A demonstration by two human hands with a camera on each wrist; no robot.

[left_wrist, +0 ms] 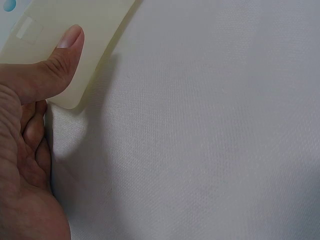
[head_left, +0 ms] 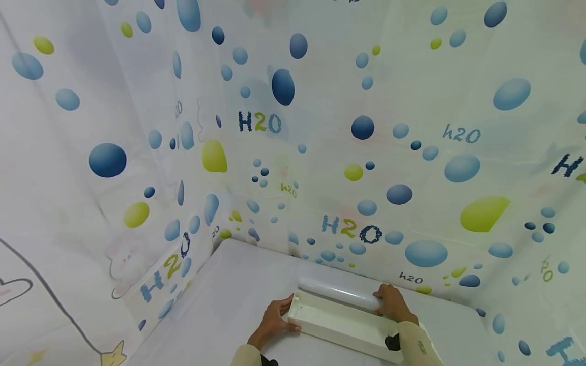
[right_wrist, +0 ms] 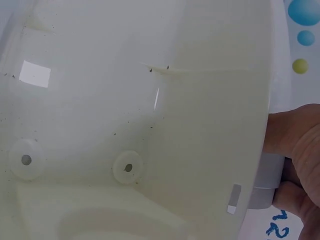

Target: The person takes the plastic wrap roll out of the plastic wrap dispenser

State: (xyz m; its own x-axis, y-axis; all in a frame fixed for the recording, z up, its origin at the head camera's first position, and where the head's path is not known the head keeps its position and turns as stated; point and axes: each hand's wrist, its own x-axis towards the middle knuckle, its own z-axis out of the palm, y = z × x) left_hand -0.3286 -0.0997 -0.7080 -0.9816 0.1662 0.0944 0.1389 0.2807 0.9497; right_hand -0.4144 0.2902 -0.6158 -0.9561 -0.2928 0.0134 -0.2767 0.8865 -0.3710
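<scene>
A long cream plastic trough (head_left: 343, 321), like a roll holder, lies open side up on the white surface. My left hand (head_left: 274, 316) grips its left end; in the left wrist view the thumb (left_wrist: 67, 57) lies flat against the outer face. Along the trough's far side lies a glossy white roll (head_left: 336, 293). My right hand (head_left: 393, 303) holds the roll's right end, its forearm passing over the trough. The right wrist view looks into the trough, where two round bosses with holes and small dark specks show. Part of the right thumb is hidden behind the trough wall.
The white-covered table (head_left: 256, 274) stands in a corner. Behind it hangs a pale sheet (head_left: 320, 203) printed with blue and yellow bubbles and H2O lettering. Another pale sheet (head_left: 59, 203) with drawn figures hangs at the left.
</scene>
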